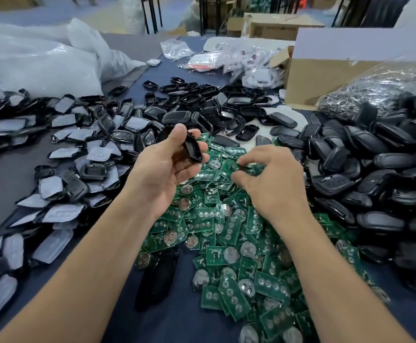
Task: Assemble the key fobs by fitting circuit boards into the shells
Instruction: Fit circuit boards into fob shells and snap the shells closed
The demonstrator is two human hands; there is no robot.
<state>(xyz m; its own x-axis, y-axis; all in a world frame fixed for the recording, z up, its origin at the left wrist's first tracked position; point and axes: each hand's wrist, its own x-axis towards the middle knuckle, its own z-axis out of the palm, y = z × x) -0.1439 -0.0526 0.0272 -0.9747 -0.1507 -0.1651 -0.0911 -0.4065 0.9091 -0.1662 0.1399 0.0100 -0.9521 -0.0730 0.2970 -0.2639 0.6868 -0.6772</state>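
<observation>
My left hand (167,164) is raised palm up over the table and holds a black key fob shell (192,149) between thumb and fingers. My right hand (271,179) reaches palm down into the pile of green circuit boards (226,243), with its thumb and fingers pinching one green circuit board (236,167) at the pile's far edge. Many boards carry round silver coin cells. Black empty shells (202,105) lie scattered beyond the boards.
Film-covered shells (61,184) are heaped on the left, closed black fobs (365,174) on the right. A cardboard box (325,75), a bag of metal key rings (375,95) and plastic bags (34,63) crowd the back. One black piece (157,278) lies near the front.
</observation>
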